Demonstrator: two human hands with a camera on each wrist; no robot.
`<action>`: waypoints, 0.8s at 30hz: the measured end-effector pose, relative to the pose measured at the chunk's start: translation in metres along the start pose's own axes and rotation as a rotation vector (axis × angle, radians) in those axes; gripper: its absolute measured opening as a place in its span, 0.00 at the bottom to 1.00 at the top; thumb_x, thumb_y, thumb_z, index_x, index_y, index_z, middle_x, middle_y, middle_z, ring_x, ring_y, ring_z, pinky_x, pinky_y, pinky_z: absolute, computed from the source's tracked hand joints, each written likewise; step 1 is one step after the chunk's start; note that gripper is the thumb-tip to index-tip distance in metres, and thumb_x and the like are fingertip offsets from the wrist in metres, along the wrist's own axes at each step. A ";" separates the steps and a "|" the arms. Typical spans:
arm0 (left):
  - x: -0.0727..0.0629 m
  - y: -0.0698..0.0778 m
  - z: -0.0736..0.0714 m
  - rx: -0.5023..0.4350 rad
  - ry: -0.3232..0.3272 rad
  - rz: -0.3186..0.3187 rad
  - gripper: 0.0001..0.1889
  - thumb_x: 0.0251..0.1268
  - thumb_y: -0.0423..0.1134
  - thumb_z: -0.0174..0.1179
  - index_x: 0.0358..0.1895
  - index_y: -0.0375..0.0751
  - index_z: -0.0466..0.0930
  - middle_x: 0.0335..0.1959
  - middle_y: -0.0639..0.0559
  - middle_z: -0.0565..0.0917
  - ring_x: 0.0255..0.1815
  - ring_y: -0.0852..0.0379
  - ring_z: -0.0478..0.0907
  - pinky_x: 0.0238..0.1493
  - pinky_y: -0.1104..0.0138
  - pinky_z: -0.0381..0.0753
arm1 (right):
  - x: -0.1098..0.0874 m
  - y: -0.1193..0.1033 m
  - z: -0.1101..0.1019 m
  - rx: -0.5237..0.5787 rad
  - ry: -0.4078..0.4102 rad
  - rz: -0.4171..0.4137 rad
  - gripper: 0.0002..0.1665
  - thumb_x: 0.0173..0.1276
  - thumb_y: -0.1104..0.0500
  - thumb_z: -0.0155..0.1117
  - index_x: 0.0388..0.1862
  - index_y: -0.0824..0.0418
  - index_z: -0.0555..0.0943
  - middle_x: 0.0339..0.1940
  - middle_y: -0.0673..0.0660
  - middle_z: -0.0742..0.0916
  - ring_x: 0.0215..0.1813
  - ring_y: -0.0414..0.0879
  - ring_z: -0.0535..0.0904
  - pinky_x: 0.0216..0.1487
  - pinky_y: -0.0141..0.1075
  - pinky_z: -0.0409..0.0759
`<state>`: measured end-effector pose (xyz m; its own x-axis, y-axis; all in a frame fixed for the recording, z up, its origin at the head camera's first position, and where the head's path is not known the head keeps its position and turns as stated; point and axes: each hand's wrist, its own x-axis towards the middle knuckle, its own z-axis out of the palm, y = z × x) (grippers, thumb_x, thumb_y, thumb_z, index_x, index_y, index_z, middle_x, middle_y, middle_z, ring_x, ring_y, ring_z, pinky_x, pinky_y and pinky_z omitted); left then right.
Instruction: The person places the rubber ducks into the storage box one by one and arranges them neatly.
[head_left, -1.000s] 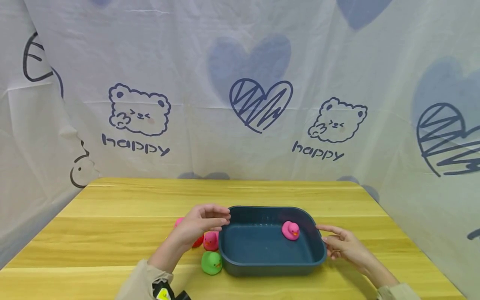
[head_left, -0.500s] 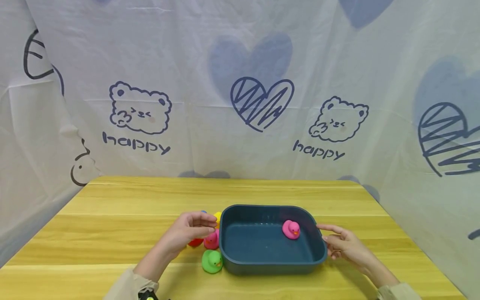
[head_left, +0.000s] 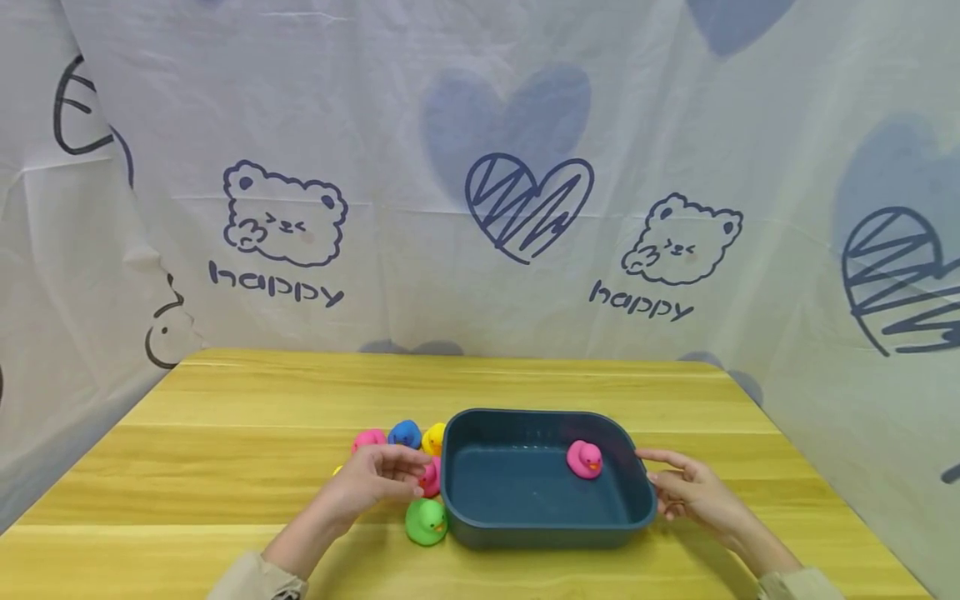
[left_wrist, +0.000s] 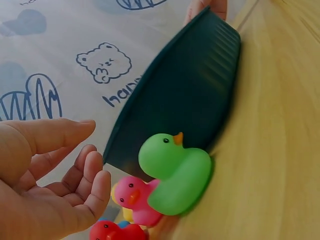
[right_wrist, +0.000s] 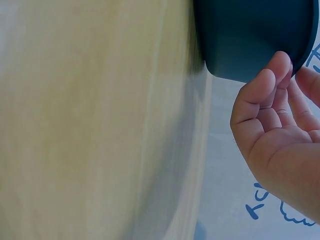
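A dark blue-green basin [head_left: 547, 537] stands on the table with one pink rubber duck [head_left: 584, 460] inside. My left hand [head_left: 372, 482] hovers over the ducks left of the basin, fingers loosely bent, nothing held. Around it are a green duck [head_left: 426, 522], a pink duck [head_left: 431, 478], a blue duck [head_left: 405, 434], a yellow duck [head_left: 433, 439] and another pink duck [head_left: 369, 439]. A red duck [left_wrist: 117, 231] shows below that hand in the left wrist view; the hand hides it in the head view. My right hand [head_left: 693, 493] touches the basin's right wall with its fingertips, index finger extended.
The wooden table [head_left: 262, 400] runs back to a pale cloth [head_left: 405, 275] printed with hearts and bears. A bit of yellow [head_left: 337, 471] peeks out left of my left hand.
My left hand has drawn back leftward from the basin's left rim and come lower over the ducks, uncovering the blue and yellow ones. My right hand stays at the basin.
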<state>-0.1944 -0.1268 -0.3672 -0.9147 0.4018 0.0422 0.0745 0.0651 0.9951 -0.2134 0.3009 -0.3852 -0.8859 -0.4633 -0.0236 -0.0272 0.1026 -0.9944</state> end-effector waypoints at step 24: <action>-0.002 -0.022 0.006 0.064 -0.002 -0.085 0.19 0.43 0.22 0.64 0.44 0.23 0.76 0.25 0.50 0.73 0.29 0.56 0.69 0.26 0.73 0.69 | 0.000 0.001 0.000 0.002 -0.006 0.001 0.18 0.70 0.61 0.46 0.52 0.40 0.73 0.26 0.50 0.80 0.25 0.39 0.75 0.27 0.30 0.74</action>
<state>-0.1921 -0.1235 -0.3898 -0.9181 0.3941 -0.0428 0.0215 0.1572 0.9873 -0.2132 0.3016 -0.3860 -0.8831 -0.4686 -0.0254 -0.0254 0.1018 -0.9945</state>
